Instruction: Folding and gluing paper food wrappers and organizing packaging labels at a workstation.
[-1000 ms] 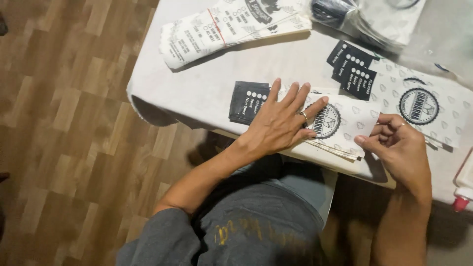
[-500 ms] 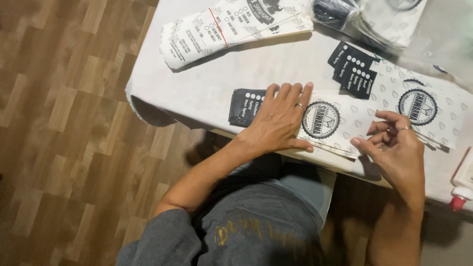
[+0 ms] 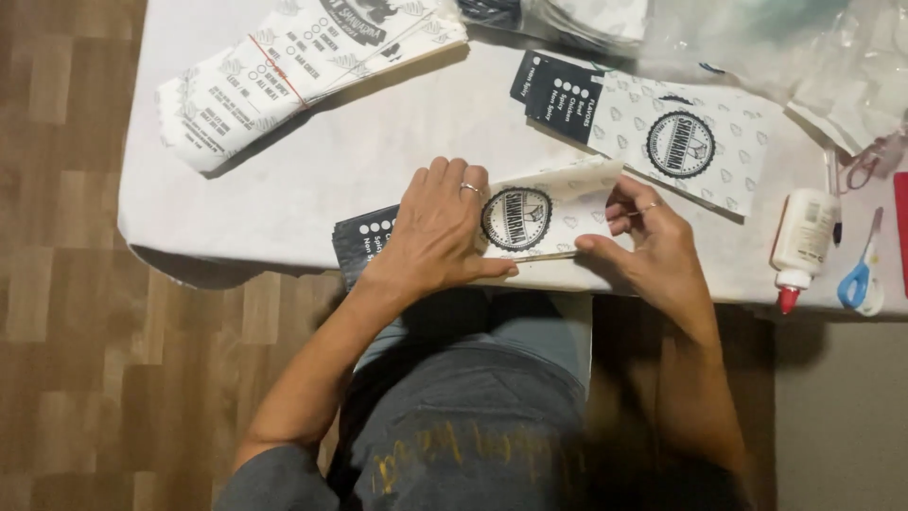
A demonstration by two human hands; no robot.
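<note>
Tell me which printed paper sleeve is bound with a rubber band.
The stack of sleeves at the table's far left corner, with a red band across it. The sleeve under the hands and the one beyond are unbound.

- Two hands: the left hand [image 3: 437, 232] and the right hand [image 3: 653, 251].
- One printed paper wrapper [image 3: 544, 216] under the hands.
- One small stack of wrappers [image 3: 662, 128] farther back.
- One banded bundle of wrappers [image 3: 284, 71].
- One glue bottle [image 3: 802, 237].
- One pair of blue scissors [image 3: 861, 274].
- One surface [image 3: 312, 180].
</note>
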